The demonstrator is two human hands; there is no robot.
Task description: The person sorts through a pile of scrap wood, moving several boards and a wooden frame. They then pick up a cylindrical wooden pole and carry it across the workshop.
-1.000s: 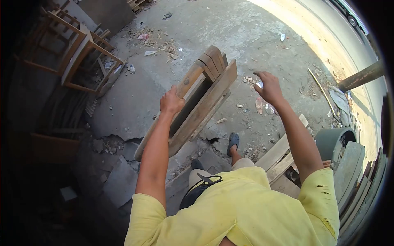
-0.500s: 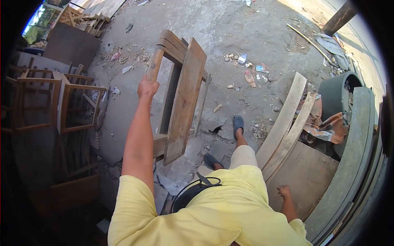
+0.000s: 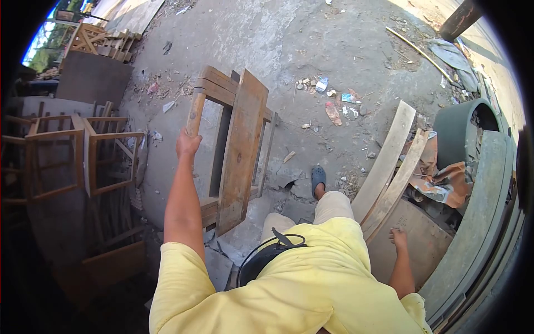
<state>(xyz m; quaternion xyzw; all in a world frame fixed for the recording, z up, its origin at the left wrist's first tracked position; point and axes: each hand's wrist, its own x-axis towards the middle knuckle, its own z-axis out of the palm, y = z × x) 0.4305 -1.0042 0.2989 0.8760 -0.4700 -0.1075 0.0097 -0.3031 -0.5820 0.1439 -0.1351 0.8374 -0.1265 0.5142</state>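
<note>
My left hand (image 3: 189, 143) is wrapped round the near side bar of a weathered wooden frame (image 3: 196, 114). The frame hangs at arm's length on my left. A broad brown plank (image 3: 242, 153) stands on edge across it, and another slim rail (image 3: 267, 147) shows beyond. My right hand (image 3: 398, 238) hangs low on the other side with its fingers loosely apart and nothing in them. In this view it overlaps a flat wooden panel (image 3: 425, 242) on the ground, close to two long loose boards (image 3: 389, 158).
Wooden chair-like frames (image 3: 114, 161) stand at the left beside a dark sheet (image 3: 92, 78). To the right are a green-grey bin (image 3: 459, 131), crumpled orange wrapping (image 3: 448, 186) and a long curved plank (image 3: 473, 222). Litter (image 3: 334, 111) and cracked concrete lie ahead.
My left hand and the frame have shifted slightly left and down in view. My right hand has risen a little and its fingers have loosened. One foot has gone out of sight.
</note>
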